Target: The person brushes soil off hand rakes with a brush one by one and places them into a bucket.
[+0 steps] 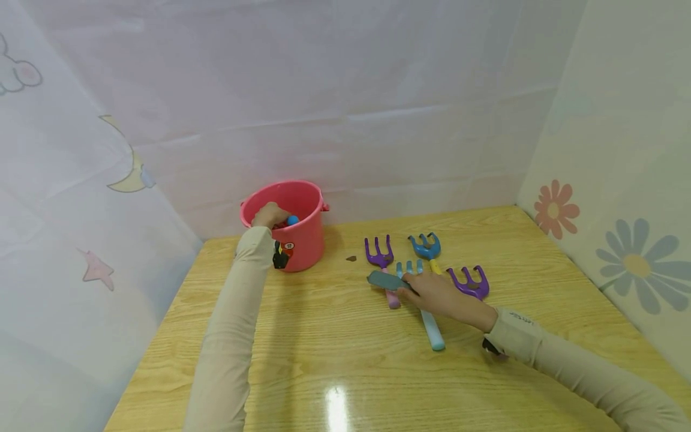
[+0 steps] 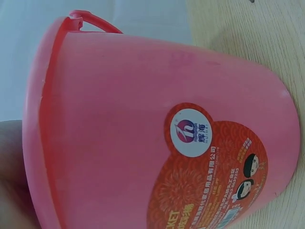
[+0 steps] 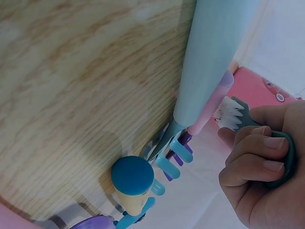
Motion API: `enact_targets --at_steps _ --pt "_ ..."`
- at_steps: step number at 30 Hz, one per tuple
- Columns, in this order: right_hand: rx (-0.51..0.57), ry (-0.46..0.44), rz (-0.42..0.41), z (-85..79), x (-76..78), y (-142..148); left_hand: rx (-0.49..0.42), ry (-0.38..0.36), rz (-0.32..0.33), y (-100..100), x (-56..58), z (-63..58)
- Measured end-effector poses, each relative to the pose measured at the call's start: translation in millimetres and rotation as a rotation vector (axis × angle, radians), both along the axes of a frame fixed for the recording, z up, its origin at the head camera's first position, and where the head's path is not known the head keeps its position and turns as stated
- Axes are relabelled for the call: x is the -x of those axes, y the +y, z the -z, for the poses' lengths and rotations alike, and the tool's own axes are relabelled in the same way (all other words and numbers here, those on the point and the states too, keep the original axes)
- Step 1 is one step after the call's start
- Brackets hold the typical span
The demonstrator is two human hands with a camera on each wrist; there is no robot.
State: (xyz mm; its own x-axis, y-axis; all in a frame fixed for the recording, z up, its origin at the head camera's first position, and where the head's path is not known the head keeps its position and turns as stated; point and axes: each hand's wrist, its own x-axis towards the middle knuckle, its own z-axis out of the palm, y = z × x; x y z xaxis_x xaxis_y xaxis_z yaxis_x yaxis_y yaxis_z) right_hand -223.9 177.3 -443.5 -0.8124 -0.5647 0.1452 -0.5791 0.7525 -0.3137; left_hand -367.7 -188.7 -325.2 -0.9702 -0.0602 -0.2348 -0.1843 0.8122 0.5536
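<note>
My left hand [image 1: 270, 215] reaches over the near left rim of a pink bucket [image 1: 306, 247], its fingers hidden inside, so I cannot tell what they hold. Beside those fingers a blue rounded end [image 1: 293, 220] shows. In the left wrist view the labelled bucket wall [image 2: 119, 95] fills most of the picture. My right hand [image 1: 436, 294] grips a dark green brush [image 1: 384, 280] by its loop handle; white bristles [image 3: 231, 114] show in the right wrist view. Below that hand lies a light blue hand fork [image 1: 433, 331], with a purple fork [image 1: 380, 259] to its left.
A blue cultivator [image 1: 430, 248] with a yellow handle lies behind the right hand. Another cultivator [image 1: 476, 291], purple, lies to the right, partly hidden by the forearm. A brown crumb [image 1: 351, 258] sits on the wooden table [image 1: 318, 342] near the bucket. Cloth walls [image 1: 421, 156] stand behind.
</note>
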Motion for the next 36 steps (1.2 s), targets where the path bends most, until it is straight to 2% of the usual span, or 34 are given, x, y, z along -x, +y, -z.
enact_targets --at_steps 10,17,25,36 --pt "-0.024 -0.018 0.030 0.7 -0.5 -1.7 -0.043 0.054 -0.019 -3.7 0.0 0.8" --pt "-0.015 0.007 0.015 0.3 -0.6 -1.4 -0.128 0.086 -0.053 -6.0 4.3 0.5" --pt "-0.015 0.002 0.017 -0.5 -1.5 -1.8 -0.252 0.092 -0.072 -6.2 1.4 -1.7" --pt "-0.005 -0.030 0.030 -1.0 0.2 -1.1 -0.266 0.120 -0.048 -3.5 -2.4 -5.7"
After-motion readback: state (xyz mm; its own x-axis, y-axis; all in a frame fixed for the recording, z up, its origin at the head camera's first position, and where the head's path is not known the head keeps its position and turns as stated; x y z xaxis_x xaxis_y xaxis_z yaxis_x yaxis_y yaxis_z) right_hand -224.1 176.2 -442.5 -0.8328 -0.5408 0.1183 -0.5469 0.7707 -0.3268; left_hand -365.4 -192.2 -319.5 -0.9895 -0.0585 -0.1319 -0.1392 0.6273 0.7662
